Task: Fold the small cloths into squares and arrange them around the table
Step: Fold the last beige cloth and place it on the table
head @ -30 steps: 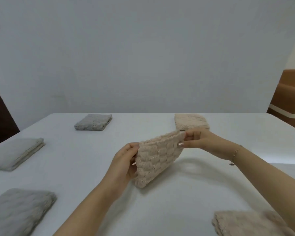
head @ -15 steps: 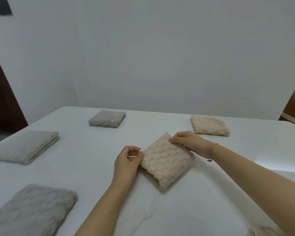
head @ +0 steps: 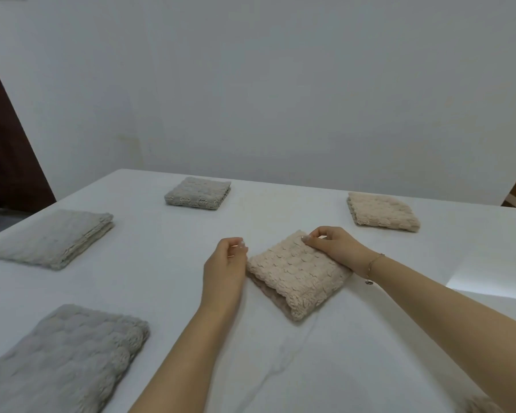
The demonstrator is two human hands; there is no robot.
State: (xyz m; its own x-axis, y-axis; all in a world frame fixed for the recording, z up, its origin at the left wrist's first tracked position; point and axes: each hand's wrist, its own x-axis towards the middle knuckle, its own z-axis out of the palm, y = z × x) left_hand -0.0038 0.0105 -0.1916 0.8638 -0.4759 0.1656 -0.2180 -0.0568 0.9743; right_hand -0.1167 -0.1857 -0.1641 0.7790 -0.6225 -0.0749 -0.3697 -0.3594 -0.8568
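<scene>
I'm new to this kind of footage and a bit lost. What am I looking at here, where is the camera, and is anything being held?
There is no machine: a person works with two bare hands, and one wide-angle camera worn on their head looks forward and down, so both arms reach in from the bottom.

On the white table lie folded cloths: three grey ones, near left, middle left and far, and a beige one at the far right.

Another folded beige cloth lies flat in the centre. The right hand rests on it, its fingers curled at the far corner. The left hand sits beside its left edge, loosely curled; whether it touches the cloth I cannot tell. Nothing is lifted.
</scene>
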